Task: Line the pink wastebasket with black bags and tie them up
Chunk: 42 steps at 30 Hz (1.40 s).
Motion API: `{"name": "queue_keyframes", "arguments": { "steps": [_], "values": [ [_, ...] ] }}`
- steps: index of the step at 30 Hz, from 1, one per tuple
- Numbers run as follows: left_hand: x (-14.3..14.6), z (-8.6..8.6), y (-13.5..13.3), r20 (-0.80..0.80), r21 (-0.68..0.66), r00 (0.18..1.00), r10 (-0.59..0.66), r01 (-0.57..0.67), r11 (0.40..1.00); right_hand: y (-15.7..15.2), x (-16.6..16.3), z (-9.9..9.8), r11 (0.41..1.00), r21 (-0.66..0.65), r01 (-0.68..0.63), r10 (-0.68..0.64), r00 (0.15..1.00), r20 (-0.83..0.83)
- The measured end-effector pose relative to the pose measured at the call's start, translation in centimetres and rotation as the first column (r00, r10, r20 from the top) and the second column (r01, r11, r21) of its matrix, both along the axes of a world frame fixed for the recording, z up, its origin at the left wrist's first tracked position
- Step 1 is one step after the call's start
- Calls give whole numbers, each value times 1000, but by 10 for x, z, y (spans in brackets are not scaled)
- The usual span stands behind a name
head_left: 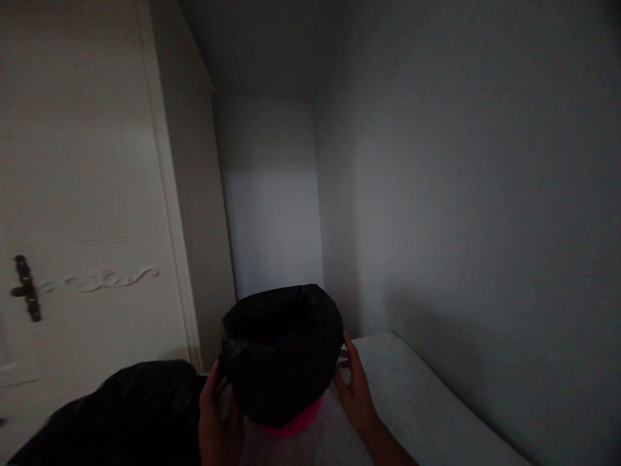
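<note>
A pink container (294, 425), mostly covered, stands on a pale surface, with only its lower part showing. A black plastic bag (284, 382) lines it and folds down over its outside, leaving a wide mouth at the top. Against the bag's left side rests my left hand (219, 417), fingers curved around it. My right hand (355, 388) touches the opposite side, thumb and fingers spread along the bag. Inside the bag it is too dark to make out much beyond a faint bluish patch.
A large black bag or cloth (130, 414) lies at the lower left. Behind it stands a white cabinet (97, 162) with a dark handle (28, 288). The pale, mattress-like surface (412, 388) runs along the grey wall (460, 194) on the right.
</note>
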<state>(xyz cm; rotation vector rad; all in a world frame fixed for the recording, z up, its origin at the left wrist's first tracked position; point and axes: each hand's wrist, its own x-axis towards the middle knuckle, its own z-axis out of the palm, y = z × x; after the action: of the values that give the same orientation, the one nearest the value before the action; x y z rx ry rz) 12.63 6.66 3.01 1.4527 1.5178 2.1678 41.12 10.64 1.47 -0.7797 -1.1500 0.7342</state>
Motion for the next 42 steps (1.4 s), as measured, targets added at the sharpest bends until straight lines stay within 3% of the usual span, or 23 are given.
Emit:
{"name": "queue_keyframes", "arguments": {
  "steps": [5, 13, 22, 29, 34, 39, 42],
  "values": [
    [1, 26, -4, -1, 38, 988, -155, 155, 987, 1, -1, 16, 987, 157, 37, -47, 997, 62],
    [15, 68, -17, 26, 33, 955, -294, 294, 955, -1, -16, 61, 981, 192, 33, -30, 999, -20],
    [18, 111, -14, -56, 29, 991, -125, 127, 991, 2, -3, 91, 969, 210, 127, -135, 991, 21],
    [23, 144, -10, -35, 25, 995, -97, 98, 995, 5, 7, 131, 954, 169, 249, -262, 963, 56],
    [19, 164, 11, 5, -13, 998, -55, 56, 998, 26, 18, 160, 977, 90, 193, -206, 962, 178],
    [15, 189, 38, 23, -50, 998, -51, 52, 997, 57, 30, 182, 995, -93, 29, 2, 949, 315],
    [19, 205, 49, 26, -58, 993, -117, 119, 991, 74, 31, 194, 991, -134, -26, 73, 932, 355]
  ]
}}
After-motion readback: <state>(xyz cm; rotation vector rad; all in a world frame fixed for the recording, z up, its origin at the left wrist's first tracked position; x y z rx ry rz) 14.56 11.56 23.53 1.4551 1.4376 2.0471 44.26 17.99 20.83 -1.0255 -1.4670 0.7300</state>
